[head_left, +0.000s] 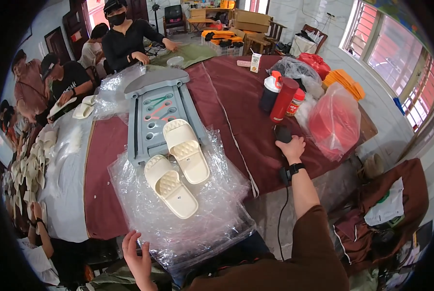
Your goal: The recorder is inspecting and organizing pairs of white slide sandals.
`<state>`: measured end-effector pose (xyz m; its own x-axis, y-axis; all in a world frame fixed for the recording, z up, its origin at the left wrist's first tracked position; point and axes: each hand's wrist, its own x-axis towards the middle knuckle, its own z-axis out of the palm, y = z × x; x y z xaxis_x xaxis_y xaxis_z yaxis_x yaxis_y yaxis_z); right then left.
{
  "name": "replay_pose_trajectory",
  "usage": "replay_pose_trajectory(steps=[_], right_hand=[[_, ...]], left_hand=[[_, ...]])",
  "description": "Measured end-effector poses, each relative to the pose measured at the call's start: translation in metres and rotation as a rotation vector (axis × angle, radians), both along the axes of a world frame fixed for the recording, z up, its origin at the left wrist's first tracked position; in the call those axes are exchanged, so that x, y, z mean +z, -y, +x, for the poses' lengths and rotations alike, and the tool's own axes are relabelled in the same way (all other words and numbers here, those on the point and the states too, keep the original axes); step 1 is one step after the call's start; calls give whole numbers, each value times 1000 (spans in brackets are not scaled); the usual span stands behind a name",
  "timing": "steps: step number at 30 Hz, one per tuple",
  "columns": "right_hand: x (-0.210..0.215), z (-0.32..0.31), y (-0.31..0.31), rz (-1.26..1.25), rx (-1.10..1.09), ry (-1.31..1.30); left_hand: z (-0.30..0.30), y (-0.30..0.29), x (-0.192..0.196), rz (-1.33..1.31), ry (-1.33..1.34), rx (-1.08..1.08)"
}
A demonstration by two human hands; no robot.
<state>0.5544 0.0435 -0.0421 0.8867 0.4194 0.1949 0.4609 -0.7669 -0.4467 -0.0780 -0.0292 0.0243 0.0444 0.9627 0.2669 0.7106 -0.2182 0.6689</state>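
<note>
A pair of cream slide sandals, one slipper (171, 186) nearer and one slipper (188, 151) farther, lies side by side with toes pointing away. They rest on clear plastic bags (129, 191) and partly over a grey plastic board (141, 121) with round holes. My left hand (138, 258) is raised by the near edge of the bags, fingers apart, holding nothing. My right hand (292, 147) reaches out over the maroon cloth (236, 131) and grips a small dark handheld object (282, 133), whose kind I cannot make out.
Right of the board stand a red tumbler (284, 99), a shaker bottle (269, 92), a red-lidded jar (295, 103) and a pink-filled plastic bag (335, 121). A black cable (281, 218) hangs off the table edge. Several slippers (27, 169) and co-workers are at left; one person (124, 39) stands opposite.
</note>
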Motion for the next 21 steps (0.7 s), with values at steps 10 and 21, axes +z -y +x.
replay_pose_trajectory(steps=[10, 21], right_hand=[[14, -49, 19, 175, 239, 245], [100, -226, 25, 370, 1369, -270]], left_hand=[[9, 8, 4, 28, -36, -8], [54, -21, 40, -12, -236, -391]])
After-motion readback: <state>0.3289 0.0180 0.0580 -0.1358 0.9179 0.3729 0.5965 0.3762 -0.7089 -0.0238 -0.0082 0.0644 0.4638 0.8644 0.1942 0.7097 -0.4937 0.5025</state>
